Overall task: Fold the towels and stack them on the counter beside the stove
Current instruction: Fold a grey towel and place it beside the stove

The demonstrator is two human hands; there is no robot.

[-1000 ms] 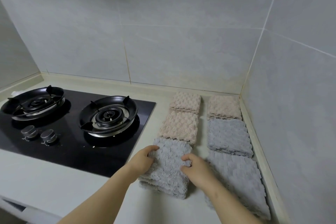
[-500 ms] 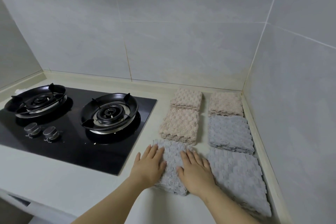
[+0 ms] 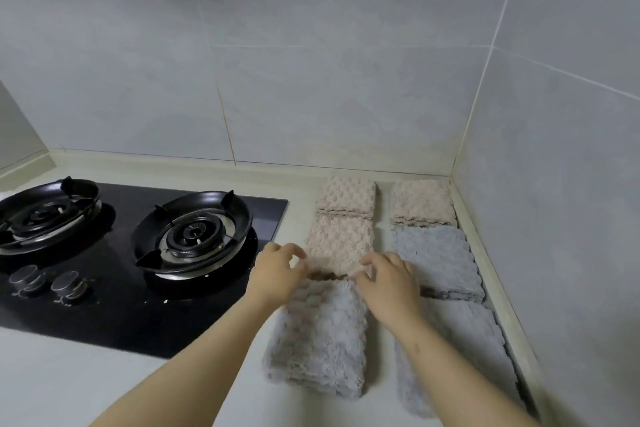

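Leaving the folded grey plush towel (image 3: 322,336), left hand (image 3: 277,274) and right hand (image 3: 388,282) now pinch the beige plush towel (image 3: 341,239) by its near edge. Stacking seems next.

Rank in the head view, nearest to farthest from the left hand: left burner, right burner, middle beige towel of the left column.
1. middle beige towel, just right of the left hand, which touches its near edge.
2. right burner, to the hand's left on the stove.
3. left burner, at the stove's far left.
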